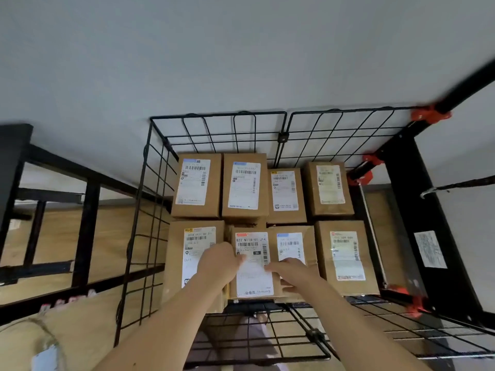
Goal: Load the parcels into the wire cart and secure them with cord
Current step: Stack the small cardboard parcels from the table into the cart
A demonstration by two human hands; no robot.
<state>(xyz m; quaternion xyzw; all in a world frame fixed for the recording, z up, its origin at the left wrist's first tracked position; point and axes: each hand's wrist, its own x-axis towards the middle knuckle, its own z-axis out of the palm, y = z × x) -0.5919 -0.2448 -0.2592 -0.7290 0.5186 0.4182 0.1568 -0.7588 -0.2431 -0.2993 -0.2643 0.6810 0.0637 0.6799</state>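
Our hands: we reach in from 6 o'clock, left hand (218, 263) and right hand (294, 274), fingers curled over opposite long edges of the held parcel.
Wire cart (281, 137): black grid walls, orange clips at its 3 o'clock corners.
Parcels (197, 187): brown cardboard boxes with white barcode labels facing up, two rows of four inside the cart.
Held parcel (253, 263): near row, second from 9 o'clock; we read 822 N118-01 J14.
Hooked cord (460, 183): black, outside the cart at 3 o'clock.
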